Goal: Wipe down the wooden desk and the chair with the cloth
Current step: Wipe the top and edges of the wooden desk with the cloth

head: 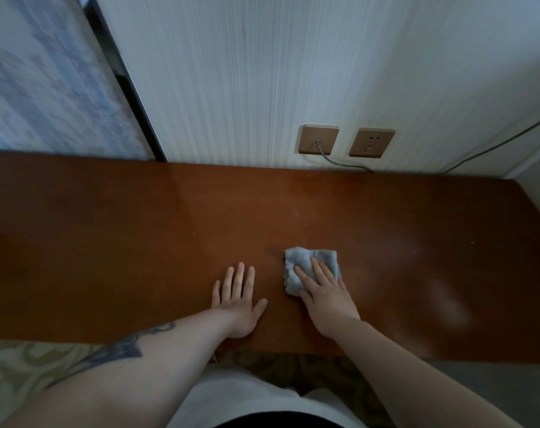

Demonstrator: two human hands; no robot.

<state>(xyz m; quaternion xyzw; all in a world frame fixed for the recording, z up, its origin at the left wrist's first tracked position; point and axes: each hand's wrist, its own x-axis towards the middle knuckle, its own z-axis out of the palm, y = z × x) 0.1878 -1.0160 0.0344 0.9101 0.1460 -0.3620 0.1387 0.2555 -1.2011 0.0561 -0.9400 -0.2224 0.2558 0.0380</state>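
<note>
From the head camera, the right hand (324, 296) presses a folded grey cloth (309, 267) flat onto the wooden desk (139, 242) near its front edge, fingers straight, gripping nothing. The left hand (236, 301) lies just beside it, palm down, fingers spread on the bare wood.

Grey cloth (309, 267), reddish-brown desk (139, 242), white striped wall (262, 72), bronze sockets (371, 142).

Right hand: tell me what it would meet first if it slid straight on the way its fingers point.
The right hand presses the cloth flat, fingers pointing toward the wall. The desk ahead looks bare, so probably the wall, left of the sockets.
</note>
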